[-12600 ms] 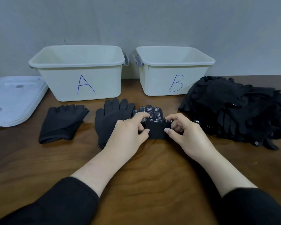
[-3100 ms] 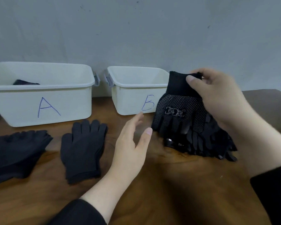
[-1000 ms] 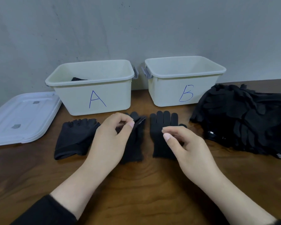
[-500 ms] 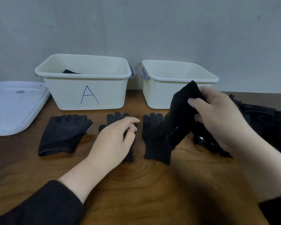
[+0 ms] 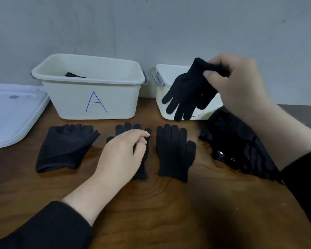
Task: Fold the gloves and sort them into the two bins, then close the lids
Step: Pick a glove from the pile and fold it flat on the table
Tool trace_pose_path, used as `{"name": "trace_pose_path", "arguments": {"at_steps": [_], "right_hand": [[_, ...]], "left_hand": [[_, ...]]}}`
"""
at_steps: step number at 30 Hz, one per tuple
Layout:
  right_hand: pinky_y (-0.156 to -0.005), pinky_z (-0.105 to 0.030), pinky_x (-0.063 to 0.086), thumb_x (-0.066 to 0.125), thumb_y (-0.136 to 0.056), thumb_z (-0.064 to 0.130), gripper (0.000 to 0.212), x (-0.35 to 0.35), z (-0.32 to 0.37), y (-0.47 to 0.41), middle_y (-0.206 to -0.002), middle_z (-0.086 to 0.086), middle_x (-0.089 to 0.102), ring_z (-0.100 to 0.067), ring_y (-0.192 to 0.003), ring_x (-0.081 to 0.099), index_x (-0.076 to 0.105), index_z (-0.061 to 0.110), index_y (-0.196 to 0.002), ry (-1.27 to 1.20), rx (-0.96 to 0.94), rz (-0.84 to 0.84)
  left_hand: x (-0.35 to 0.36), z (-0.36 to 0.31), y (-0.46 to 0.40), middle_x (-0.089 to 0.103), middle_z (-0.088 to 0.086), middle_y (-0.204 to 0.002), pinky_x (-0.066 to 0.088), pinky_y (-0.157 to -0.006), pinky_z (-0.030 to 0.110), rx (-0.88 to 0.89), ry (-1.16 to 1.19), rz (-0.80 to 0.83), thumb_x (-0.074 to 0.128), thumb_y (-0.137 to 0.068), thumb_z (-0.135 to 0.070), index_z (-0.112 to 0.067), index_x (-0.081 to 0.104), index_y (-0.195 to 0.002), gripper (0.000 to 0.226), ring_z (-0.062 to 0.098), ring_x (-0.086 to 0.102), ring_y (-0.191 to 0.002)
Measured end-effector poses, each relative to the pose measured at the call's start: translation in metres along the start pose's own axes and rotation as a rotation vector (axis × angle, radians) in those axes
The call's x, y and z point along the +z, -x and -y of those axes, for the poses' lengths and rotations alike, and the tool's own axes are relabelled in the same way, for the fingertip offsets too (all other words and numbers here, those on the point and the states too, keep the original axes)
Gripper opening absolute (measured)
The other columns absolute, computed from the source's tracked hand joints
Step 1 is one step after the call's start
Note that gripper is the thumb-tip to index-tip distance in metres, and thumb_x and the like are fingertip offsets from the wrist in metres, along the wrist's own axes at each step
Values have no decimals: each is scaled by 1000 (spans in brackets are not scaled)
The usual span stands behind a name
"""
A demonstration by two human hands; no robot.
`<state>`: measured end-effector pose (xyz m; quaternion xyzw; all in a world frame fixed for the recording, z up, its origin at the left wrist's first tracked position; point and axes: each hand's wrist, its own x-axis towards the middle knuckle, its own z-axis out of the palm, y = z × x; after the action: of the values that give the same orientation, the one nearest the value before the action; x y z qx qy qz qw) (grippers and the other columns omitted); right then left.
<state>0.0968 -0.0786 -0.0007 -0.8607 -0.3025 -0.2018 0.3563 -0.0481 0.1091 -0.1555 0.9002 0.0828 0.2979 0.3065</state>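
Pinching the cuff of a black glove (image 5: 187, 94) between thumb and curled fingers, the right hand (image 5: 239, 87) holds it raised in front of the second bin (image 5: 162, 97), so the glove hangs lengthwise with its fingers pointing down and to the left. The left hand (image 5: 122, 155), fingers loosely curled with thumb meeting forefinger, rests on a glove lying flat (image 5: 131, 133) on the table (image 5: 169, 212), fingers pointing toward the bins; whether it actually pinches the fabric cannot be told. Another flat glove (image 5: 174, 151) lies just beside it, a fingerless pair (image 5: 65, 146) further left before bin A (image 5: 95, 97), and a pile of gloves (image 5: 241, 146) sits under the right forearm.
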Motion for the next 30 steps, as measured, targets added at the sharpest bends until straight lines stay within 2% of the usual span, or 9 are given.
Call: {"name": "trace_pose_path", "arguments": {"at_steps": [3,5,7,9,12,16,20,24,30], "right_hand": [[-67,-5,40,65,-95,17,15,21,-7,49,-87,19,69,8,-76,60,71,30,-99,-18,-16,80],[-76,-1,40,72,-92,17,16,44,-23,97,-92,26,67,19,-83,57,74,27,-104,-20,-11,234],[-95,-9,43,75,-88,39,27,64,-39,142,-107,29,65,24,-101,54,74,28,-112,3,-48,402],[-111,-27,41,69,-87,54,39,72,-53,165,-124,28,64,13,-122,53,75,28,-116,-59,-52,416],[-100,-37,51,63,-92,39,26,68,-61,163,-118,19,67,-8,-117,64,76,20,-104,-202,39,162],[-89,-17,48,65,-95,27,14,72,-70,160,-111,21,64,-3,-109,62,74,23,-106,-46,131,156],[-91,-1,35,62,-98,31,23,77,-80,163,-125,24,59,5,-117,53,71,28,-119,40,164,243],[-95,2,30,63,-97,30,24,76,-81,160,-130,23,58,7,-123,50,70,29,-120,8,170,245],[-95,5,26,63,-97,29,26,78,-82,157,-132,22,56,7,-124,48,68,27,-122,-20,202,231]], "left_hand": [[0,1,0,70,-14,-98,45,-74,13,26,32,-54,56,-99,-15,-22,72,-111,21,1,57,-74],[1,2,0,69,-15,-96,48,-76,17,16,43,-40,56,-99,-15,-23,71,-112,22,3,60,-82],[4,3,0,68,-17,-97,48,-83,20,43,35,2,54,-98,-16,-25,70,-113,23,2,60,-94],[8,5,-1,66,-17,-102,46,-88,23,113,-5,83,54,-98,-20,-26,68,-116,24,3,58,-99],[14,3,-1,59,-18,-113,43,-95,33,203,-134,298,52,-99,-37,-31,65,-123,28,5,53,-105],[21,-2,0,50,-22,-121,35,-103,32,261,-247,433,32,-91,-71,-41,60,-129,56,2,45,-112],[33,-7,1,54,-17,-122,37,-101,35,349,-301,443,35,-92,-65,-41,67,-120,49,8,49,-115],[34,-5,3,58,-16,-118,43,-95,35,376,-250,446,48,-97,-49,-36,72,-107,29,8,51,-110],[37,-7,6,59,-14,-123,49,-92,28,386,-178,482,46,-97,-42,-28,70,-103,28,6,54,-111]]}}
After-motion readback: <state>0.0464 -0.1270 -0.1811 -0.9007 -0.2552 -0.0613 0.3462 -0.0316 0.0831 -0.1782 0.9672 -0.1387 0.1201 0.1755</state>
